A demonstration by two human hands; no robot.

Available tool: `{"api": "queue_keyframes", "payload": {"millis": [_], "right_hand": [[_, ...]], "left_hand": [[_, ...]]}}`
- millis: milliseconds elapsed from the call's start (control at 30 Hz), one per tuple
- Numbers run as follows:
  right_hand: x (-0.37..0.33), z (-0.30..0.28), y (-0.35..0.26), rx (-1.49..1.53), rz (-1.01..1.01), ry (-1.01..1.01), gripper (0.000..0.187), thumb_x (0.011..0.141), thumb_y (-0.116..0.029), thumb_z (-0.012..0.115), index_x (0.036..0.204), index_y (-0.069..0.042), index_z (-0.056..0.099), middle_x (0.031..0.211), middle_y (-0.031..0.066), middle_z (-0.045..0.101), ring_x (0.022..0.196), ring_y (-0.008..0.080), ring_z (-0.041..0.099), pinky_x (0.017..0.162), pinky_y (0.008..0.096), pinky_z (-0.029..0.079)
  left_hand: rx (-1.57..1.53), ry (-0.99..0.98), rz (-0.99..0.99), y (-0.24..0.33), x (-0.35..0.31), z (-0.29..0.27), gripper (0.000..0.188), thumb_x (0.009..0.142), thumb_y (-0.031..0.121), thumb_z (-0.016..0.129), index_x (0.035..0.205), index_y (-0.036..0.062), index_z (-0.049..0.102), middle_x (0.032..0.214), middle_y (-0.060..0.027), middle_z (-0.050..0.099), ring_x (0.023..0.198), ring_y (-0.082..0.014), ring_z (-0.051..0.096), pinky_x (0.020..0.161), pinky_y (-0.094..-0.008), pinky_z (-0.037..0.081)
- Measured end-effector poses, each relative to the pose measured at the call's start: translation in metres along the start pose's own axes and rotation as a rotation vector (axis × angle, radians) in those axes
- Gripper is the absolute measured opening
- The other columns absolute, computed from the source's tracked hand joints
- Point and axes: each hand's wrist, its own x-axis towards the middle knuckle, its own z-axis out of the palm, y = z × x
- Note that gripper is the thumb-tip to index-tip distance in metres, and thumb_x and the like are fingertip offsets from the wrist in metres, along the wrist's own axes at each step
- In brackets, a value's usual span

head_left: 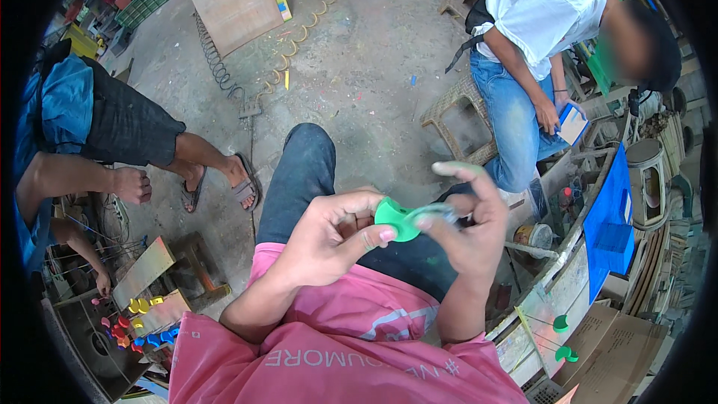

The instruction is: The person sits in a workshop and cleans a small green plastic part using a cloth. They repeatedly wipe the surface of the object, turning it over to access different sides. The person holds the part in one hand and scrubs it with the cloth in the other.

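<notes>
A small green crescent-shaped piece is pinched between the thumb and fingers of my left hand, above my lap. Close against its right side is my right hand, thumb and fingers together and the index finger raised. A thin greyish strip shows at the right fingertips, smeared by motion, so its kind is unclear. Similar green pieces stand on thin rods at the lower right.
At right, a person sits holding a small blue-edged block. Another person works at left beside red, yellow and blue pieces on rods. A woven stool, blue sheet, bucket, cardboard and coiled hoses surround me.
</notes>
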Motion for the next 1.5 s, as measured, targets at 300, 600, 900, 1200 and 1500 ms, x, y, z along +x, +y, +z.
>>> {"api": "queue_keyframes", "payload": {"millis": [300, 600, 900, 1200, 1500], "right_hand": [[-0.015, 0.016, 0.001, -0.067, -0.125, 0.060, 0.052, 0.066, -0.006, 0.080, 0.111, -0.002, 0.055, 0.058, -0.0015, 0.060, 0.054, -0.0002, 0.050, 0.050, 0.0158, 0.033], [-0.022, 0.026, 0.007, 0.118, -0.003, -0.018, 0.058, 0.071, -0.008, 0.078, 0.120, -0.001, 0.047, 0.066, 0.0056, 0.067, 0.063, 0.0018, 0.056, 0.054, 0.0161, 0.037], [-0.011, 0.030, 0.007, 0.179, 0.075, 0.087, 0.064, 0.073, -0.008, 0.077, 0.125, 0.001, 0.040, 0.071, 0.0079, 0.067, 0.067, 0.0062, 0.061, 0.057, 0.0146, 0.039], [-0.002, 0.033, 0.010, 0.171, -0.005, 0.350, 0.059, 0.071, -0.001, 0.075, 0.121, 0.001, 0.043, 0.072, 0.0044, 0.065, 0.062, 0.0059, 0.059, 0.054, 0.0154, 0.040], [-0.017, 0.030, 0.006, 0.188, -0.031, 0.172, 0.053, 0.073, -0.003, 0.075, 0.117, -0.001, 0.046, 0.061, 0.0029, 0.062, 0.057, 0.0012, 0.053, 0.049, 0.0143, 0.031]], "left_hand": [[-0.159, 0.004, 0.065, -0.003, 0.002, -0.001, 0.039, 0.083, -0.007, 0.060, 0.121, -0.0010, 0.052, 0.104, -0.0074, 0.062, 0.092, -0.0090, 0.058, 0.072, -0.0216, 0.047], [-0.189, 0.060, 0.196, -0.017, 0.005, 0.006, 0.044, 0.073, -0.002, 0.073, 0.114, -0.0068, 0.056, 0.105, -0.0162, 0.061, 0.089, -0.0170, 0.063, 0.071, -0.0254, 0.051], [0.099, 0.123, 0.291, -0.013, -0.001, 0.001, 0.049, 0.067, -0.001, 0.076, 0.113, -0.0018, 0.061, 0.088, -0.0072, 0.062, 0.075, -0.0100, 0.057, 0.063, -0.0245, 0.046], [0.025, 0.118, 0.324, -0.007, -0.003, 0.005, 0.045, 0.070, -0.004, 0.073, 0.114, -0.0039, 0.060, 0.101, -0.0137, 0.065, 0.085, -0.0136, 0.063, 0.072, -0.0263, 0.052], [0.467, 0.130, 0.574, 0.000, 0.008, 0.002, 0.033, 0.068, -0.004, 0.073, 0.100, -0.0042, 0.065, 0.102, -0.0169, 0.065, 0.085, -0.0211, 0.065, 0.071, -0.0287, 0.053]]}}
